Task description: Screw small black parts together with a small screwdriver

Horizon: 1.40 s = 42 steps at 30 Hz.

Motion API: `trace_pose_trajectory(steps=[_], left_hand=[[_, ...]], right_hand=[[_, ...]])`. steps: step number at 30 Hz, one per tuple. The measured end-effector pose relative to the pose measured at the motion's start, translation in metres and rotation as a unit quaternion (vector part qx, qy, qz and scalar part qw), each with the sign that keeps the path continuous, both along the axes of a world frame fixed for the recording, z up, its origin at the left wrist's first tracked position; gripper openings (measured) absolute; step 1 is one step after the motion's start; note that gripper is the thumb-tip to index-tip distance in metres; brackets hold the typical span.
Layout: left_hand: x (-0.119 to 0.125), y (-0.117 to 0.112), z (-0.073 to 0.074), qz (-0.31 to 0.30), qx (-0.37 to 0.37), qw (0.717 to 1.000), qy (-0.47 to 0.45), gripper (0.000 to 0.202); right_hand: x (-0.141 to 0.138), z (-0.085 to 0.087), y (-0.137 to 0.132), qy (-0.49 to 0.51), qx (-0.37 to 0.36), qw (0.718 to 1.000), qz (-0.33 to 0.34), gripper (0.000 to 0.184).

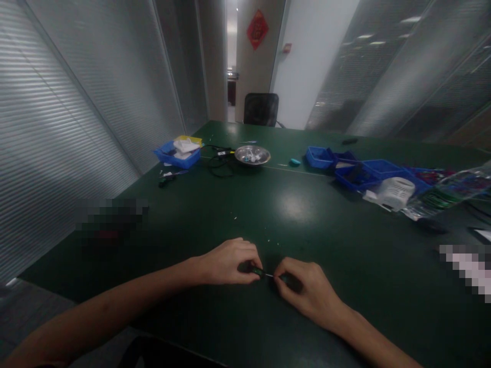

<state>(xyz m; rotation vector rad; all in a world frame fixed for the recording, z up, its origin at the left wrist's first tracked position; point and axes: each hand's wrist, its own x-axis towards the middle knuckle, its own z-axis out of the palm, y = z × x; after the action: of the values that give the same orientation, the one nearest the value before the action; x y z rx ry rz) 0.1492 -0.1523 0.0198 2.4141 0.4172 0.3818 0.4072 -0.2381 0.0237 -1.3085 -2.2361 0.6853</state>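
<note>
- The dark green worktop [215, 214] spreads across most of the view, with a seam running across it beyond the hands.
- A black office chair [261, 108] stands at its far end.
- The left hand [235, 260] reaches in from the lower left, forearm low and slanting forward. Its back faces up, wrist nearly straight, fingers curled; the thumb and bent fingers are pinched around a dark handle.
- The right hand [309, 286] comes from the lower right, forearm angled inward toward the left hand. Its thumb and forefinger are brought together at the end of a thin shaft; whether they also hold a smaller piece is hidden.
- A blue tray [192, 162] with white material in it sits at the far left.
- A round metal bowl [264, 157] holding small white and teal pieces stands to the right of this tray.
- The small hand tool [258, 271] is between the two hands, just above the worktop's near part. Its long axis runs left to right, the handle in the left hand, the thin bright shaft pointing right and slightly toward the person.
- A few white specks [235, 218] lie beyond the hands.
</note>
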Motion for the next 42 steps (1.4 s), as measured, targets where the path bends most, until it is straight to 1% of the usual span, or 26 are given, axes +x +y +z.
trace_pose_trajectory(steps=[5,9,12,15,16,20,22,25,27,30,35,38,40,42], left_hand=[[0.002,-0.002,0.004,-0.014,0.007,1.0,0.005,0.017],[0.003,-0.003,0.005,-0.013,0.012,1.0,0.001,0.018],[0.003,-0.002,0.003,-0.01,0.015,1.0,0.001,0.018],[0.003,-0.002,0.002,-0.007,0.019,1.0,0.005,0.021],[0.004,-0.002,0.002,-0.007,0.017,1.0,0.006,0.021],[0.004,-0.002,0.003,-0.012,0.0,1.0,0.003,0.022],[0.003,-0.002,0.003,-0.01,-0.002,1.0,0.003,0.021],[0.002,-0.001,0.003,-0.005,-0.001,1.0,0.002,0.02],[0.002,-0.001,0.002,-0.005,0.002,1.0,0.0,0.02],[0.001,-0.001,0.001,-0.007,0.006,1.0,-0.002,0.019],[0.002,-0.001,0.003,-0.005,0.006,1.0,-0.009,0.018],[0.002,-0.002,0.004,-0.004,0.007,1.0,-0.007,0.017],[0.003,-0.003,0.003,-0.003,0.013,1.0,-0.008,0.016],[0.003,-0.002,0.002,-0.001,0.019,1.0,-0.009,0.016]], right_hand=[[-0.002,0.002,-0.001,0.003,-0.008,1.0,-0.001,0.009],[-0.005,0.003,-0.002,0.001,-0.007,1.0,0.002,0.009],[-0.008,0.006,-0.002,0.039,-0.021,0.999,0.003,0.011],[-0.008,0.008,0.0,0.116,-0.047,0.992,-0.029,0.021],[-0.007,0.009,0.001,0.131,-0.037,0.99,-0.043,0.021],[0.0,0.009,0.004,0.129,-0.034,0.989,-0.071,0.025],[0.003,0.007,0.003,0.113,-0.034,0.991,-0.056,0.022],[0.003,0.004,0.002,0.075,-0.018,0.997,0.013,0.014],[0.002,0.001,0.0,0.044,-0.005,0.998,0.038,0.011],[0.002,0.0,0.0,0.016,0.004,0.999,0.046,0.01],[0.004,0.003,0.002,0.008,0.007,0.999,0.045,0.01],[-0.001,0.003,0.002,0.001,0.014,0.999,0.047,0.011],[-0.006,0.003,0.003,0.017,0.03,0.999,0.041,0.011],[-0.01,0.004,0.003,0.071,0.047,0.996,0.029,0.012]])
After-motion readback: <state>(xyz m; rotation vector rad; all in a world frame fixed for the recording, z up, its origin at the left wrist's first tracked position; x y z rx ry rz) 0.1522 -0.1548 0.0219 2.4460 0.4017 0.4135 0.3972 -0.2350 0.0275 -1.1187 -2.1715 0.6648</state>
